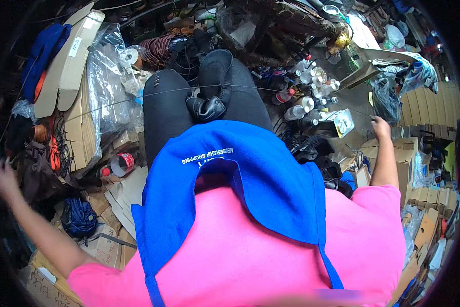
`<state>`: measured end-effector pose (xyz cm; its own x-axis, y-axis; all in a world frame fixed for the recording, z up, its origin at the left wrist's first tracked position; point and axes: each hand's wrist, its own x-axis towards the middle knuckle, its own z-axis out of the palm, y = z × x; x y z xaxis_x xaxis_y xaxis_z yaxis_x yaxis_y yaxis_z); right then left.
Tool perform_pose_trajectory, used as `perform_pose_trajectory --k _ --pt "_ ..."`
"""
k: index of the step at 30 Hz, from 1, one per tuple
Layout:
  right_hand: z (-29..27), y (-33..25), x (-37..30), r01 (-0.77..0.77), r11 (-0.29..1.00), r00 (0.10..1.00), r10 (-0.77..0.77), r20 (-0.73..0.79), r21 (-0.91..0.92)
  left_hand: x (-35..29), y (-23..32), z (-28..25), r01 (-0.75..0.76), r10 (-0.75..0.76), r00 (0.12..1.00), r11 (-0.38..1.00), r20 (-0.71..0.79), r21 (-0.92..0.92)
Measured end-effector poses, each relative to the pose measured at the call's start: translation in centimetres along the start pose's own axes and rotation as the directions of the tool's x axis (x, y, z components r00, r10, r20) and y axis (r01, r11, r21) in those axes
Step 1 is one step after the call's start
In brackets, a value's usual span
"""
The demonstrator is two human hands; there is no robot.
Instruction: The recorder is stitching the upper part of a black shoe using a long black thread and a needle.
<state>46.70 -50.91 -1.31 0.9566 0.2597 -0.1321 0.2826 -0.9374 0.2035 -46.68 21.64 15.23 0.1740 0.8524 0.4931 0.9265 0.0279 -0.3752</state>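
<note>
A black shoe [207, 108] rests between my thighs, on my black trousers [166, 100]. Its pieces overlap, so I cannot tell exactly how it lies. A thin dark thread [271, 88] crosses the shoe and stretches out to both sides. Far out on the right, my right hand [381, 128] is closed in a pinch on the thread's end. My left hand [6, 179] is out at the far left, slightly blurred, its fingers closed around the thread's other side. A blue apron [240, 140] covers my lap and chest over a pink shirt.
Several plastic bottles [312, 87] and a square tin [342, 123] stand ahead to the right. Cardboard [74, 66], clear plastic sheeting [107, 92] and a red-labelled bottle [121, 165] lie on the left. A cardboard box [393, 158] sits beyond my right arm.
</note>
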Motion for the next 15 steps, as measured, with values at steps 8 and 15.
perform_pose_trajectory --k 8,15 --pt "-5.3 -32.3 -12.1 0.734 0.236 0.484 -0.839 -0.247 0.636 -17.0 46.1 -16.9 -0.378 0.737 0.602 -0.076 -0.308 -0.923" --pt "-7.0 -39.3 -13.1 0.845 0.073 0.273 -0.91 -0.311 0.53 -17.9 55.3 -17.1 -0.266 0.905 0.377 -0.1 -0.198 -0.959"
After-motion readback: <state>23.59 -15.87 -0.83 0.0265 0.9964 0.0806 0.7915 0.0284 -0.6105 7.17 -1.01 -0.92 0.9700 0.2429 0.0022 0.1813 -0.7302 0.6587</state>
